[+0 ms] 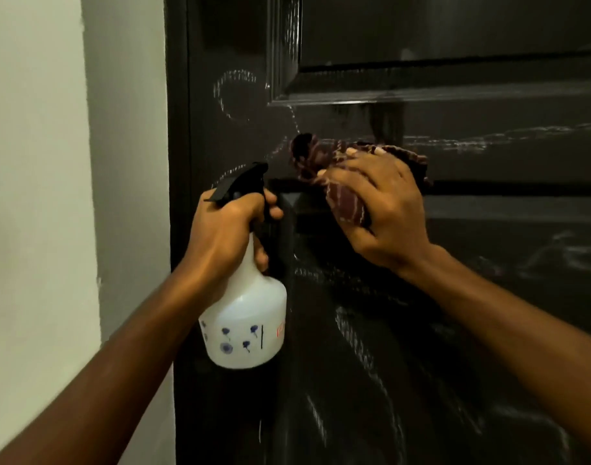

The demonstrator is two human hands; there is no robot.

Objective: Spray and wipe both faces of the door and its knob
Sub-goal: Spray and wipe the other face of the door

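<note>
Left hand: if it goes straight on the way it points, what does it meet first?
Most likely the door: the left hand holds the bottle facing the panel near its left edge, nothing visible between. Depth is unclear. The cloth sits to its right, out of line.

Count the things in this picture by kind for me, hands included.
spray bottle: 1, white with a black trigger head
striped cloth: 1, dark red
dark door: 1
hands: 2, left hand on the bottle, right hand on the cloth
Total: 5
</note>
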